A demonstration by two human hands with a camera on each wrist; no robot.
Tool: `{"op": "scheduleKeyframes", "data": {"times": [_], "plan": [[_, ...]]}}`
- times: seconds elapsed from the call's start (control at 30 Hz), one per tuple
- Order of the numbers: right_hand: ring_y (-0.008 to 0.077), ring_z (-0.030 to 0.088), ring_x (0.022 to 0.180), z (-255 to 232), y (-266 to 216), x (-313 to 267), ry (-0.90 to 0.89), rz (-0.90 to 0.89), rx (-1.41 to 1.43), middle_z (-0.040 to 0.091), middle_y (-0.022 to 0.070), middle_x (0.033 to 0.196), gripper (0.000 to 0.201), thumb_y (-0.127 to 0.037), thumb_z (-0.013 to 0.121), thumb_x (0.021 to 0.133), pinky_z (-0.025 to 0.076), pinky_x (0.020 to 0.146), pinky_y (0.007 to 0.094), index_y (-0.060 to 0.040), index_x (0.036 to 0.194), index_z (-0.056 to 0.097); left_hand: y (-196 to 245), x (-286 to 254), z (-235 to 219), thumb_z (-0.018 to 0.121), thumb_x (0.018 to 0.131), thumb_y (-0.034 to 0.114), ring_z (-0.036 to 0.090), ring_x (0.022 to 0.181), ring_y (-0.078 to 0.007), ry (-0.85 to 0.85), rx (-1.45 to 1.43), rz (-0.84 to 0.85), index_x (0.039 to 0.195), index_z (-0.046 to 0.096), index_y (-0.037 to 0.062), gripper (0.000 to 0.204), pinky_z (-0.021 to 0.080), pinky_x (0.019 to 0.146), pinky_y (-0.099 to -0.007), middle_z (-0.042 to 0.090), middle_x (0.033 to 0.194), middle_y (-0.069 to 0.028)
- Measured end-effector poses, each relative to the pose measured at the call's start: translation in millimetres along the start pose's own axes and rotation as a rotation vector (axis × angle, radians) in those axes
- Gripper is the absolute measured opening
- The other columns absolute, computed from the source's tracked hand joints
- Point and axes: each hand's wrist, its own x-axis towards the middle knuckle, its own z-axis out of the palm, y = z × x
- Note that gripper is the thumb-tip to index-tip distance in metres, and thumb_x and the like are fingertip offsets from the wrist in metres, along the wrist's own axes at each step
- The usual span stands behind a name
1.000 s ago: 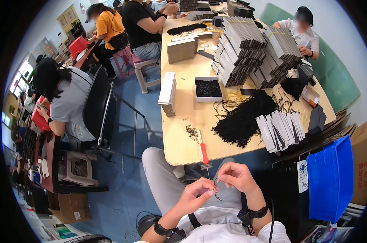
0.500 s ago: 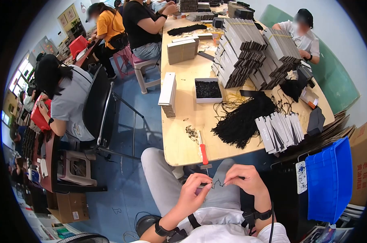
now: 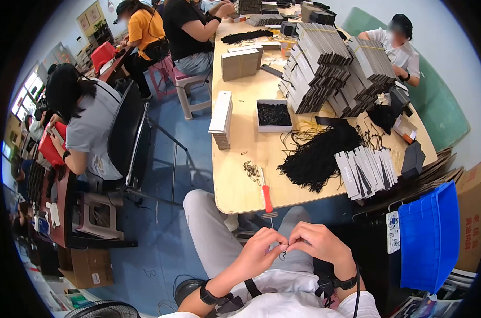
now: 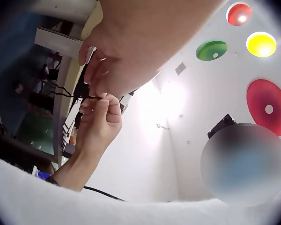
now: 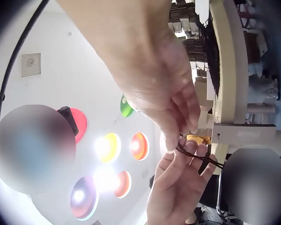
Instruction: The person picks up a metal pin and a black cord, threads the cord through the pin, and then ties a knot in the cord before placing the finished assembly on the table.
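Note:
Over the lap in the head view, the left hand (image 3: 258, 253) and the right hand (image 3: 321, 243) meet at their fingertips. Between them they pinch a thin black cord (image 3: 283, 256), whose small loop hangs below the fingers. In the right wrist view the cord (image 5: 202, 157) runs as dark strands past the fingers of the left hand (image 5: 174, 190), with the right hand (image 5: 164, 89) pinching it from above. The left wrist view shows the cord (image 4: 63, 93) trailing away from the pinched fingertips. Whatever lies inside the pinch is hidden.
The wooden table (image 3: 235, 185) bears a red-handled tool (image 3: 266, 198), a black cord pile (image 3: 320, 159), grey-white cards (image 3: 365, 172), a box of small black pieces (image 3: 274, 115) and stacked card bundles (image 3: 317, 63). A blue bin (image 3: 430, 238) stands right. Several people sit around.
The hands were apart with the cord stretched between them half a second ago; now their fingertips touch. The head view has shifted slightly.

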Motion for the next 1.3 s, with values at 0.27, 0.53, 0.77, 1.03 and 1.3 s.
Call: {"op": "scheduleKeyframes", "data": {"times": [0.27, 0.53, 0.77, 1.03, 1.3], "plan": [[0.0220, 0.060, 0.072, -0.4, 0.3, -4.3, -0.055, 0.055, 0.144, 0.060, 0.0091, 0.082, 0.011, -0.002, 0.069, 0.078, 0.048, 0.064, 0.0297, 0.0003, 0.086, 0.061, -0.4, 1.4, -6.1, 0.066, 0.086, 0.013, 0.051, 0.074, -0.0149, -0.101, -0.182, -0.100, 0.092, 0.065, 0.0051, 0.010, 0.040, 0.058, -0.0261, 0.061, 0.083, -0.0023], [0.0222, 0.059, 0.075, -0.8, -3.8, -7.5, -0.084, 0.120, 0.135, 0.059, 0.0093, 0.086, 0.010, -0.002, 0.066, 0.082, 0.048, 0.066, 0.0299, 0.0004, 0.090, 0.061, -14.6, 0.1, -3.2, 0.063, 0.090, 0.009, 0.056, 0.068, -0.0061, -0.177, -0.359, -0.223, 0.091, 0.063, -0.0007, 0.010, 0.045, 0.058, -0.0207, 0.057, 0.084, -0.0008], [0.0169, 0.064, 0.073, 5.9, 1.9, -11.3, -0.078, 0.237, 0.331, 0.061, 0.0085, 0.085, 0.005, 0.002, 0.063, 0.084, 0.050, 0.065, 0.0263, 0.0011, 0.088, 0.060, -19.1, 1.7, -6.1, 0.064, 0.090, 0.014, 0.057, 0.085, -0.0077, -0.291, -0.559, -0.309, 0.097, 0.063, -0.0018, 0.017, 0.047, 0.076, -0.0260, 0.065, 0.091, -0.0032], [0.0150, 0.060, 0.071, 10.9, 8.7, -11.8, -0.076, 0.179, 0.296, 0.059, 0.0077, 0.085, 0.005, 0.001, 0.061, 0.086, 0.049, 0.064, 0.0258, 0.0014, 0.090, 0.058, -21.8, -2.5, 0.0, 0.059, 0.093, 0.010, 0.052, 0.074, -0.0047, -0.234, -0.536, -0.327, 0.094, 0.058, -0.0015, 0.011, 0.045, 0.064, -0.0206, 0.058, 0.085, 0.0000], [0.0144, 0.053, 0.076, 26.9, 19.6, -19.3, 0.049, 0.244, 0.433, 0.055, 0.0062, 0.090, 0.009, -0.007, 0.061, 0.089, 0.044, 0.067, 0.0266, -0.0011, 0.092, 0.054, -11.4, -7.5, 8.5, 0.050, 0.098, 0.011, 0.054, 0.073, -0.0055, -0.150, -0.630, -0.352, 0.102, 0.052, 0.0017, 0.011, 0.045, 0.066, -0.0213, 0.057, 0.084, 0.0002]]}}
